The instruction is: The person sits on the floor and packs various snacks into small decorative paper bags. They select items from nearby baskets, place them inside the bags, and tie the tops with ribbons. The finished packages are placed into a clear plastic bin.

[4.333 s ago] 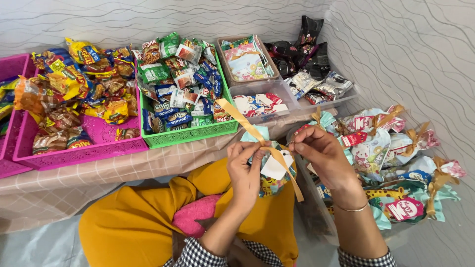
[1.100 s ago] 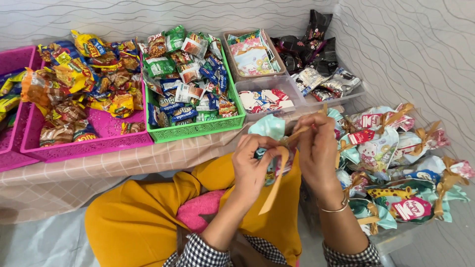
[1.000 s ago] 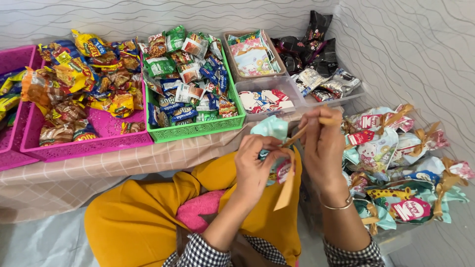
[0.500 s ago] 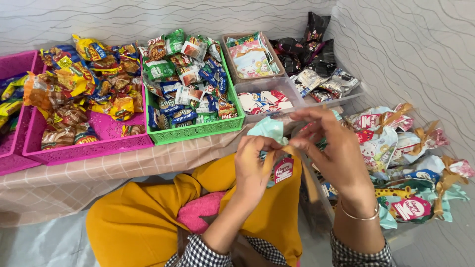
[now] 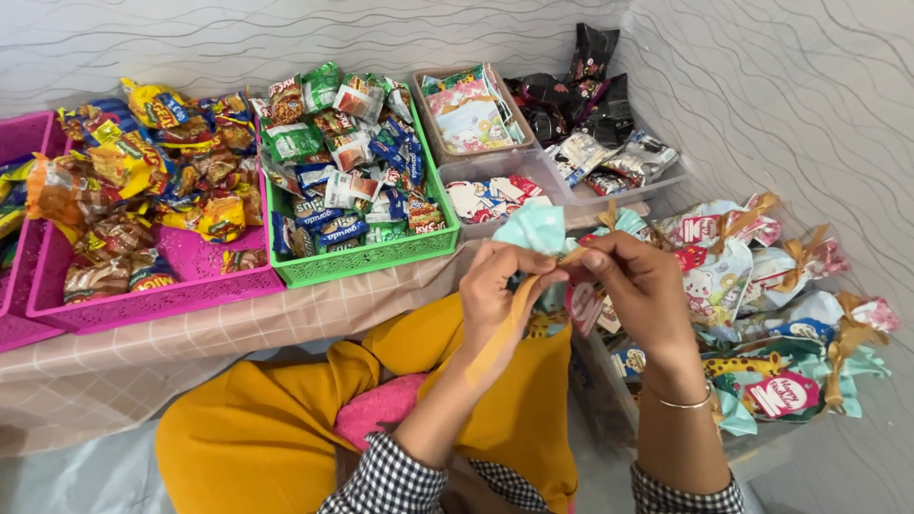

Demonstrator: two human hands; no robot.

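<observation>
My left hand [image 5: 495, 286] and my right hand [image 5: 640, 282] meet over my lap, both pinching a gold ribbon [image 5: 505, 324] at the neck of a small goodie bag [image 5: 539, 232] with a mint-green gathered top. One ribbon end runs down across my left palm and wrist. The bag's body, with a pink round tag [image 5: 583, 306], hangs between the two hands and is mostly hidden by them. A thin bangle circles my right wrist.
A green basket [image 5: 367, 257] of snack packets and a pink basket [image 5: 162, 295] of snacks sit on the low table. Clear trays [image 5: 552, 171] hold more packets. A pile of tied goodie bags [image 5: 771, 295] fills a bin at right. My yellow-clad legs lie below.
My right hand pulled the ribbon out and up, then came back to the bag's neck. The long ribbon tail now hangs across my left palm instead of standing out to the right.
</observation>
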